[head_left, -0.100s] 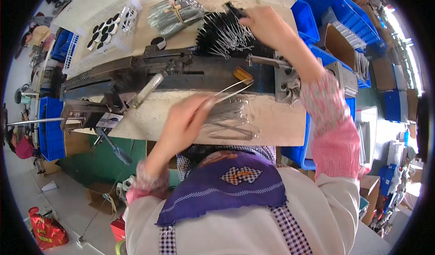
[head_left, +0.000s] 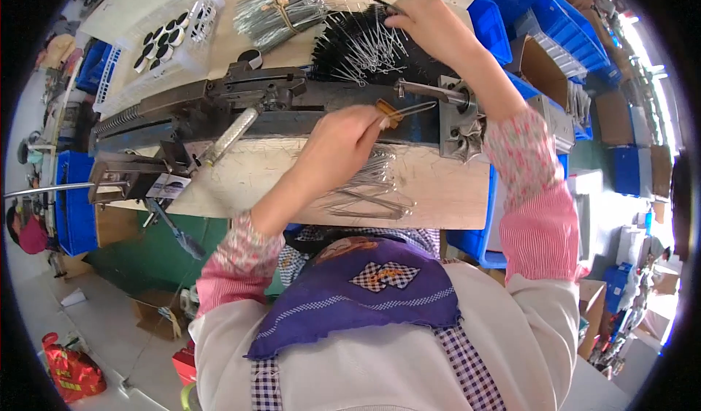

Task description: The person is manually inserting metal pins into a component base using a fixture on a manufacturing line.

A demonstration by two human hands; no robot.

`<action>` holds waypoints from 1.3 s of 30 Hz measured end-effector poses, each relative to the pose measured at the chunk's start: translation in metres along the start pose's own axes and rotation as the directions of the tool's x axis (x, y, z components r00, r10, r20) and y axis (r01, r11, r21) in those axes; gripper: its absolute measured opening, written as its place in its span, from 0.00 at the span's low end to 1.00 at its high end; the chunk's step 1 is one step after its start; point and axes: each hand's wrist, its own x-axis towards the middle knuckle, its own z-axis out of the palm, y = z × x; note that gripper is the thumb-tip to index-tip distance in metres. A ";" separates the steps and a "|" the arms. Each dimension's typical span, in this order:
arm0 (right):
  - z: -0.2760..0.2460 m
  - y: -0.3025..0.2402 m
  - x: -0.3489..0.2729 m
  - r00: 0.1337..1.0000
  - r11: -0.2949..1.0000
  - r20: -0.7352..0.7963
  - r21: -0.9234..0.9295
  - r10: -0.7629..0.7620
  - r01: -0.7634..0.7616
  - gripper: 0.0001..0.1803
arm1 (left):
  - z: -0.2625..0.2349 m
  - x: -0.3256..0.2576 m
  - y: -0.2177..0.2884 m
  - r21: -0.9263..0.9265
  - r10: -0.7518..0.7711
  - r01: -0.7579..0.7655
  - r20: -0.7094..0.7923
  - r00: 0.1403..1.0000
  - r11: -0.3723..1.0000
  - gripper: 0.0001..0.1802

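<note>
A white slatted basket (head_left: 191, 42) sits at the far left corner of the wooden workbench (head_left: 445, 192) and holds round black-and-white discs (head_left: 162, 40). Blue plastic bins (head_left: 544, 27) line the bench's right edge; what lies inside them cannot be made out. A tied bundle of silvery wire pieces (head_left: 281, 9) lies at the far edge, and beside it spreads a heap of black bristle brushes (head_left: 365, 46) with wire stems. Across the middle of the bench runs a dark metal bench machine (head_left: 241, 108) with a knurled silver handle (head_left: 230, 135). The left hand (head_left: 339, 148) hovers over the middle of the bench, its fingers curled shut around a bent wire loop (head_left: 409, 109) with an orange-brown end, held against the machine's front face. Loose bent wires (head_left: 372, 188) lie under that hand near the bench's near edge. The right hand (head_left: 431, 27) reaches to the far edge, fingertips pinched together on a wire stem in the brush heap.
</note>
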 end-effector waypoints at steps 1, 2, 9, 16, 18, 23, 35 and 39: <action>-0.001 -0.007 -0.018 0.990 0.964 -0.074 0.227 -0.121 0.135 0.16 | 0.005 0.005 -0.007 0.067 0.008 -0.009 0.015 1.000 0.998 0.08; -0.009 -0.010 -0.035 0.961 0.867 -0.175 0.419 -0.215 0.270 0.16 | 0.007 0.012 -0.010 0.056 0.001 -0.001 -0.005 1.000 0.998 0.08; 0.015 -0.042 -0.058 0.819 0.777 -0.341 0.289 -0.462 0.559 0.05 | -0.020 0.017 -0.015 0.617 0.035 -0.042 0.024 0.999 0.786 0.05; 0.022 -0.080 -0.044 0.799 0.700 -0.497 0.435 -0.338 0.566 0.08 | -0.075 0.006 -0.004 0.877 0.359 -0.228 0.069 0.931 0.422 0.05; 0.022 -0.081 -0.040 0.841 0.667 -0.469 0.539 -0.270 0.514 0.09 | -0.074 0.000 -0.008 0.861 0.550 -0.157 -0.159 0.820 0.483 0.10; 0.044 -0.092 -0.028 0.883 0.652 -0.385 0.602 -0.268 0.461 0.10 | 0.006 -0.084 0.000 -0.695 -0.611 0.353 -0.157 0.776 0.627 0.23; 0.040 -0.098 -0.020 0.905 0.710 -0.307 0.563 -0.294 0.422 0.09 | -0.007 -0.066 -0.049 -0.104 -0.360 0.346 -0.330 0.872 0.933 0.16; 0.021 -0.106 -0.070 0.905 0.810 -0.321 0.428 -0.279 0.401 0.11 | -0.035 -0.104 -0.048 -0.547 -0.685 0.544 -0.077 0.725 0.637 0.15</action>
